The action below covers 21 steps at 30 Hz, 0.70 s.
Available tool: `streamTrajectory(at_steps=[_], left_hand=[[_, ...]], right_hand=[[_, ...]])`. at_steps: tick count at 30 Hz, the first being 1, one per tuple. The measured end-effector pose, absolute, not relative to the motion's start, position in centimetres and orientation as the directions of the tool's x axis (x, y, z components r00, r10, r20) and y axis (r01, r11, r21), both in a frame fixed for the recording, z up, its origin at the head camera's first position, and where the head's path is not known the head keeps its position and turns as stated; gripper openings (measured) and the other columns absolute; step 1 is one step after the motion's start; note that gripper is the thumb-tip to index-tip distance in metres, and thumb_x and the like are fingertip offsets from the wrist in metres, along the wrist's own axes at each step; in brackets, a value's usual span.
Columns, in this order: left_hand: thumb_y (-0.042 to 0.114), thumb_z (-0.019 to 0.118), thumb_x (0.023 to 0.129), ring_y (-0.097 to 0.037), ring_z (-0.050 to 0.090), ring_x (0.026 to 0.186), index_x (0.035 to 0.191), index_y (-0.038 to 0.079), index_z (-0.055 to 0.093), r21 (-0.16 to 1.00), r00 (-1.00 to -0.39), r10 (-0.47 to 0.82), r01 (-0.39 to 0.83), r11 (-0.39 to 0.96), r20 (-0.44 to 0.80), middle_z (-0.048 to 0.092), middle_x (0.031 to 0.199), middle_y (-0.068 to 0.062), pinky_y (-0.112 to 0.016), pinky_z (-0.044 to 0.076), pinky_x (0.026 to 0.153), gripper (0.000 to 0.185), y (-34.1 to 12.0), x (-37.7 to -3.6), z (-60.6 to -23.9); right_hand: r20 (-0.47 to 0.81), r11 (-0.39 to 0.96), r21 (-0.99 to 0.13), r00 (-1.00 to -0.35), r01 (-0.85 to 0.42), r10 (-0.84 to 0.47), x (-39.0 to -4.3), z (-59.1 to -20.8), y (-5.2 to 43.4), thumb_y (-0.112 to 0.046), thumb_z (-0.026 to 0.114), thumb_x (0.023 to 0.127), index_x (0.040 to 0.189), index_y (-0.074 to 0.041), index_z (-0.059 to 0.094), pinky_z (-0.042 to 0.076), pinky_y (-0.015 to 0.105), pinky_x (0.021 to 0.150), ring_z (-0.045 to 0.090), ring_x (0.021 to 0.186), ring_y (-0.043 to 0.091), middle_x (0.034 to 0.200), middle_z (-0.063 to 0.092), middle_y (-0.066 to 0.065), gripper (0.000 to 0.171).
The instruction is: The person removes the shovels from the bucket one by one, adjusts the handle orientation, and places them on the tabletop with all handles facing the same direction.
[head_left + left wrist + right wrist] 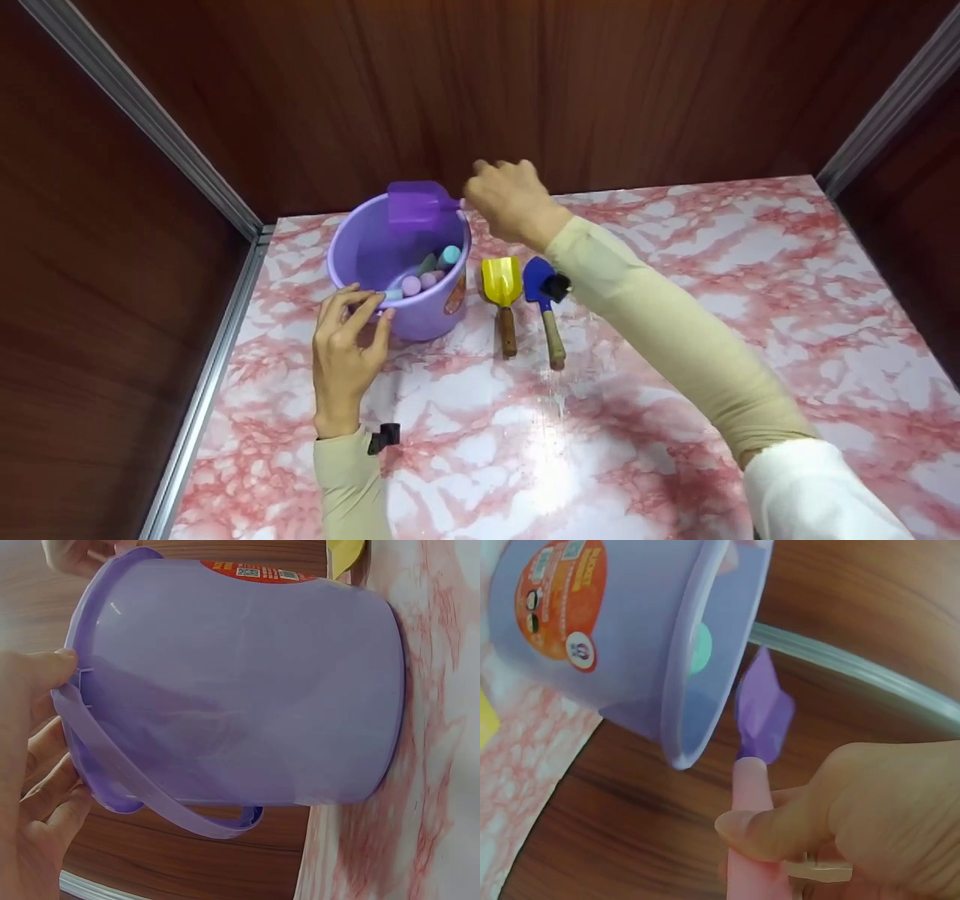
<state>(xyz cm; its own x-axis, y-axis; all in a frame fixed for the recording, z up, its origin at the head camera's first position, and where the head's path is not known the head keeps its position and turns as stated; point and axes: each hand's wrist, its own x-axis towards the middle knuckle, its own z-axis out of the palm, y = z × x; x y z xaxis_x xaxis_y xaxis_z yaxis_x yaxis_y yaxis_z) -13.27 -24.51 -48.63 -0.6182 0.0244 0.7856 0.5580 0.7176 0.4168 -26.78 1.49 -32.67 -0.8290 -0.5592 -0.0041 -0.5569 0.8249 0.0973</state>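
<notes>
The toy shovel (415, 204) has a broad, flat, deep-purple blade and a smooth pale-pink handle. The right hand (510, 201) holds it sideways at the far right of the bucket's mouth, thumb and fingers pinching the handle; whether the blade touches the rim is hard to tell.

The bucket (420, 321) is lilac plastic, upright on the worktop (465, 420), with a flared rim, an orange sticker (562, 600) and a carrying handle (120, 765) hanging down its side. The left hand (349, 345) pinches the near-left rim between thumb and fingers. Inside lie rounded lilac pieces and a teal-ended one (450, 256).

The bucket stands near the back edge, close to the dark wood panel (600, 90). A narrower strip of worktop separates it from the metal trim (202, 367) on the left. Just right of it lie a yellow shovel (501, 277) and a blue shovel (537, 276), side by side, slightly apart. The widest free stretch of pink-and-white marbling runs rightward from the blue one, beneath the right sleeve; more room lies in front of the bucket.
</notes>
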Motion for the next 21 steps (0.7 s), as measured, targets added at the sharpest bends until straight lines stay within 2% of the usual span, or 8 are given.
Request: streamTrajectory(at_steps=[3,8,13,17,21], left_hand=[[0.013,0.083,0.094,-0.039,0.065,0.127,0.115,0.002,0.082,0.418,-0.618,0.023,0.558,0.717,0.786,0.073,0.114,-0.016,-0.041,0.056,0.109,0.023,-24.5,-13.2,-48.6],[0.014,0.082,0.095,-0.039,0.064,0.128,0.116,0.002,0.081,0.42,-0.618,0.021,0.558,0.716,0.786,0.073,0.115,-0.017,-0.038,0.054,0.112,0.024,-24.5,-13.3,-48.5],[0.014,0.082,0.095,-0.039,0.064,0.128,0.116,0.002,0.081,0.413,-0.615,0.024,0.557,0.721,0.788,0.073,0.115,-0.017,-0.036,0.052,0.114,0.024,-24.6,-13.3,-48.5],[0.014,0.082,0.095,-0.04,0.064,0.129,0.116,0.002,0.082,0.42,-0.616,0.021,0.562,0.713,0.788,0.073,0.114,-0.017,-0.037,0.051,0.116,0.024,-24.5,-13.3,-48.6],[0.013,0.083,0.094,-0.041,0.064,0.128,0.115,0.002,0.082,0.429,-0.615,0.017,0.569,0.702,0.789,0.073,0.114,-0.017,-0.038,0.051,0.117,0.024,-24.5,-13.3,-48.7]], right_hand=[[0.003,0.844,-0.028,-0.844,-0.535,-0.536,-26.5,-33.0,3.2,-0.006,0.078,0.09,0.126,-0.011,0.076,0.061,0.058,0.088,0.069,0.105,0.037,0.119,0.067,0.014,0.037],[0.067,0.832,-0.231,-0.862,-0.504,-0.503,-25.8,-33.7,5.9,-0.002,0.071,0.088,0.123,-0.01,0.077,0.062,0.059,0.078,0.07,0.1,0.036,0.115,0.072,0.011,0.035],[0.114,0.805,-0.336,-0.869,-0.489,-0.481,-25.0,-35.1,8.0,0.0,0.067,0.087,0.12,-0.008,0.077,0.058,0.047,0.065,0.068,0.087,0.033,0.108,0.076,0.012,0.036],[0.139,0.769,-0.424,-0.873,-0.478,-0.466,-24.3,-36.5,9.4,0.001,0.071,0.087,0.117,-0.006,0.08,0.052,0.037,0.062,0.064,0.079,0.03,0.099,0.077,0.012,0.032],[0.137,0.727,-0.535,-0.893,-0.431,-0.429,-23.5,-37.9,10.7,-0.001,0.08,0.086,0.113,-0.004,0.081,0.061,0.036,0.066,0.068,0.079,0.027,0.1,0.078,0.013,0.027]])
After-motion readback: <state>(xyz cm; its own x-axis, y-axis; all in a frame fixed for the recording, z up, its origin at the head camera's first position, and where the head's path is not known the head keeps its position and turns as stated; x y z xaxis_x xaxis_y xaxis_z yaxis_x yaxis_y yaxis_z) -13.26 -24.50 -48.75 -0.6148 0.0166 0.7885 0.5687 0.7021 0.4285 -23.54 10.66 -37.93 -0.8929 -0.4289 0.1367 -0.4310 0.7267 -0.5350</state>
